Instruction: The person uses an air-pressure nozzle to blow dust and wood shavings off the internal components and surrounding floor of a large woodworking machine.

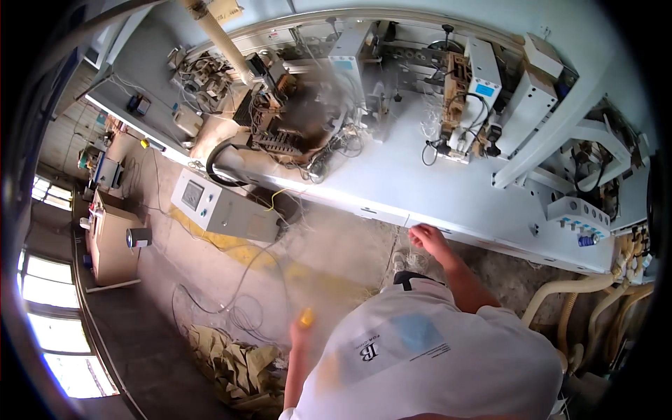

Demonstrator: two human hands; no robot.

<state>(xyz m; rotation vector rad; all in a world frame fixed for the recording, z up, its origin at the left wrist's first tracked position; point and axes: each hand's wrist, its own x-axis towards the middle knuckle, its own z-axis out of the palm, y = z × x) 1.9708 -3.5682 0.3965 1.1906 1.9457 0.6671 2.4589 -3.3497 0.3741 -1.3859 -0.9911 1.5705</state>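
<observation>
My left hand [299, 334] hangs low over the floor with its fingers closed round a small yellow-orange object [306, 317]; its kind I cannot make out. Bent at the elbow, my right arm brings my right hand [422, 236] close to the front edge of the long white machine bed [448, 185]. Its fingers are curled in, and whatever they might hold is hidden. Whether that hand touches the edge I cannot tell.
Machine heads with cables [458, 105] stand along the bed. A grey control cabinet [231, 210] sits at its left. Loose cable [245, 315] and crumpled tan sheeting [241, 367] lie on the floor at left. Beige hoses [567, 294] bend down at right.
</observation>
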